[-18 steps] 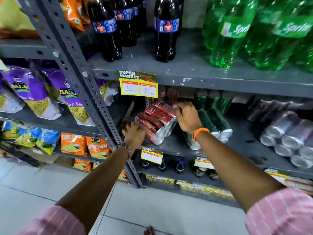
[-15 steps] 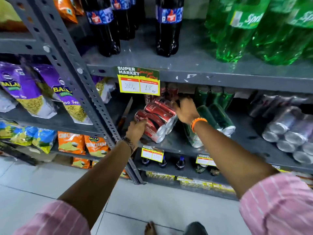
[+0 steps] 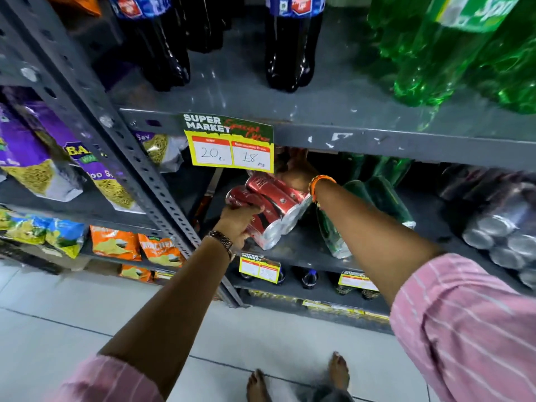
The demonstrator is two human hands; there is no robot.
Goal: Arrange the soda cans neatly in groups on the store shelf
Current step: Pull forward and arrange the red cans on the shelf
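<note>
- Grey metal shelves (image 3: pixel 348 123) fill the head view above a pale tiled floor (image 3: pixel 58 329), with dark bottles (image 3: pixel 285 53) and green bottles (image 3: pixel 452 53) on the upper level.
- Compared with half a second ago, the view sits closer and lower, so the price tag (image 3: pixel 229 143) now covers more of the can shelf and bare feet (image 3: pixel 338 369) show at the bottom.
- Red cans (image 3: pixel 269 207) lie on the middle shelf, more closely bunched than before.
- Left hand (image 3: pixel 239 224) has slid from beside the stack to clamp on the lowest red can at its front left.
- Right hand (image 3: pixel 295 175) rests over the top rear of the stack, deeper under the shelf edge than earlier; its fingers are hidden, so I cannot tell whether they grip.
- Green cans (image 3: pixel 385 198) lie just right of the right wrist, partly hidden by the forearm.
- Silver cans (image 3: pixel 504 227) at far right are blurred and cut off by the frame.
- Upright cans behind the stack are too dark to make out.
- Red cans lie on their sides, long axes running front to back, silver ends facing outward and slightly right.
</note>
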